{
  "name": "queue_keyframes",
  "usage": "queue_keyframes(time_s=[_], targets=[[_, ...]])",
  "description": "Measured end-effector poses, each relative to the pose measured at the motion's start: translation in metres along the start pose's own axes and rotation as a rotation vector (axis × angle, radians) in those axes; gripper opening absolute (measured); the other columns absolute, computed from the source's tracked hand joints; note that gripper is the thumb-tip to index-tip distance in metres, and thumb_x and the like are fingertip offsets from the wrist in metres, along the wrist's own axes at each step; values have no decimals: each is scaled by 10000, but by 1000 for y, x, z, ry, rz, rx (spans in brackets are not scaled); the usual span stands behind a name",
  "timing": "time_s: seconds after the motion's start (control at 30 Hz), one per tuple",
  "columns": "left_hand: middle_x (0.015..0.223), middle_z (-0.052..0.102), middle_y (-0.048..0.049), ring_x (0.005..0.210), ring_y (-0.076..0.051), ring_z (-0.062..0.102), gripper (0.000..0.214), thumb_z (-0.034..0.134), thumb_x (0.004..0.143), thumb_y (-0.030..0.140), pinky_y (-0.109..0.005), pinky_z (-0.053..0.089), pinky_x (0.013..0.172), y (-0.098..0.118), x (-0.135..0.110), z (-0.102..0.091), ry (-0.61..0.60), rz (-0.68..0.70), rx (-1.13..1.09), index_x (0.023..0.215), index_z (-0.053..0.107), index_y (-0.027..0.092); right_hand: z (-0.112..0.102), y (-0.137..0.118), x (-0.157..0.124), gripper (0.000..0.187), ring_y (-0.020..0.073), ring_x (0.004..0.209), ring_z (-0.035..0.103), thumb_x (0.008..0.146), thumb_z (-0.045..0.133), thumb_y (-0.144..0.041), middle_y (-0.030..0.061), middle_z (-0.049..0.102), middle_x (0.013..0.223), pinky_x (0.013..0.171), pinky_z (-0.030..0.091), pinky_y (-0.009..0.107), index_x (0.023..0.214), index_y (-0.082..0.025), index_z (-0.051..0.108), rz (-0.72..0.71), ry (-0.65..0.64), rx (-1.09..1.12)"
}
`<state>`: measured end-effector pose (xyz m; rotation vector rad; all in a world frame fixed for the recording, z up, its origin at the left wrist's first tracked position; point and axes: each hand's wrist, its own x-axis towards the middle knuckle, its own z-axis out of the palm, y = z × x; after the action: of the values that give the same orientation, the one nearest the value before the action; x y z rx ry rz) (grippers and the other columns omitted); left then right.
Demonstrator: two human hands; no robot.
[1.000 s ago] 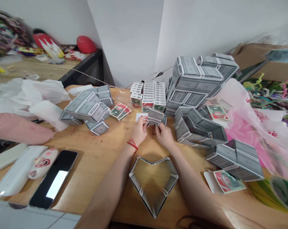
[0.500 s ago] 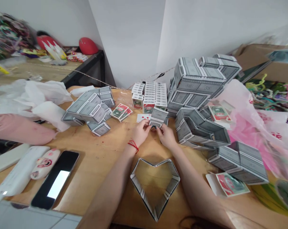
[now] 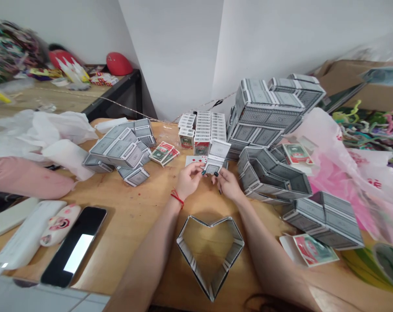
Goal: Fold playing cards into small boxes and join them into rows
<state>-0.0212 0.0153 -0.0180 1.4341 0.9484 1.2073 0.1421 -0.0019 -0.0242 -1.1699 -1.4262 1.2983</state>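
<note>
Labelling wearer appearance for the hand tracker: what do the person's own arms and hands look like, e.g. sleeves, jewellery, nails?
No sleeves, gloves or watch in view. The left hand has a thin red string bracelet at the wrist. It and the right hand both show dark-painted nails.

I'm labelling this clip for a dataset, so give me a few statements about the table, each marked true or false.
1. The left hand and right hand both hold a card piece. True.
2. The heart frame sits on the phone. False: it lies on the table between the forearms; the phone lies apart, to the left.
3. A red string circles the left wrist. True.
4. The phone's screen is fully dark. False: a bright patch shows on it.
</note>
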Motion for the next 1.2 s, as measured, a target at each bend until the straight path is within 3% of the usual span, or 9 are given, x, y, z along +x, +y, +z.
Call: queue_keyframes(time_s=[0.07, 0.2, 0.3, 0.4, 0.53, 0.6, 0.7, 0.87, 1.2], targets=[[944, 637, -74, 889, -183, 586, 306, 614, 688, 245, -306, 434, 818, 3, 1, 1, -18, -41, -189, 979, 594, 153, 0, -4, 0, 212, 54, 297, 340, 817, 419, -413, -56, 495, 550, 305, 254, 192, 790, -204, 442, 30, -83, 69], [1012, 632, -83, 983, -225, 561, 342, 593, 706, 319, -346, 422, 854, 7, 3, 6, -106, -222, -605, 1004, 601, 152, 0, -13, -3, 240, 59, 315, 405, 787, 484, -431, -58, 488, 536, 320, 287, 192, 765, -194, 453, 50, -324, 170], [993, 641, -93, 985, -239, 566, 351, 630, 682, 283, -345, 437, 839, 10, 3, 8, -200, -301, -708, 1003, 602, 143, 3, -17, -4, 258, 70, 346, 446, 781, 492, -439, -37, 520, 561, 348, 308, 203, 734, -188, 461, 44, -383, 191], [1007, 639, -90, 980, -237, 573, 365, 627, 691, 309, -339, 455, 823, 14, 4, 5, -179, -295, -757, 1018, 589, 152, 5, -15, -3, 256, 91, 392, 478, 783, 481, -440, -3, 567, 630, 390, 351, 228, 740, -187, 485, 4, -257, 123], [1018, 636, -74, 971, -209, 581, 362, 537, 755, 384, -329, 471, 821, 19, 8, -4, -15, -285, -865, 1040, 566, 162, 1, -6, 2, 183, 152, 589, 537, 776, 490, -358, 42, 590, 745, 551, 433, 294, 831, -189, 537, -129, 286, -222], [995, 642, -63, 955, -191, 588, 339, 506, 773, 382, -315, 480, 813, 20, 10, -8, 70, -275, -879, 1025, 567, 163, -3, 0, 5, 167, 202, 786, 546, 762, 498, -293, 70, 596, 855, 716, 424, 364, 882, -193, 554, -223, 459, -493], [951, 649, -51, 905, -173, 603, 313, 455, 793, 398, -307, 498, 775, 19, 12, -13, 168, -303, -840, 970, 575, 170, -7, 7, 7, 278, 253, 1018, 468, 728, 542, -275, 107, 554, 1048, 872, 334, 434, 992, -189, 538, -326, 460, -748], [927, 642, -48, 795, -159, 618, 380, 380, 790, 488, -276, 502, 618, 18, 14, -16, 191, -339, -716, 954, 553, 192, -4, 13, 7, 484, 301, 1105, 391, 734, 552, -344, 163, 438, 1222, 870, 298, 464, 1172, -174, 436, -274, 433, -878], [762, 653, -51, 510, -100, 551, 409, 380, 758, 474, -230, 429, 473, 22, 13, -13, 213, -316, -716, 891, 573, 139, -4, 12, 7, 520, 302, 1044, 419, 643, 636, -324, 132, 500, 1059, 878, 311, 496, 1113, -178, 469, -253, 463, -808]])
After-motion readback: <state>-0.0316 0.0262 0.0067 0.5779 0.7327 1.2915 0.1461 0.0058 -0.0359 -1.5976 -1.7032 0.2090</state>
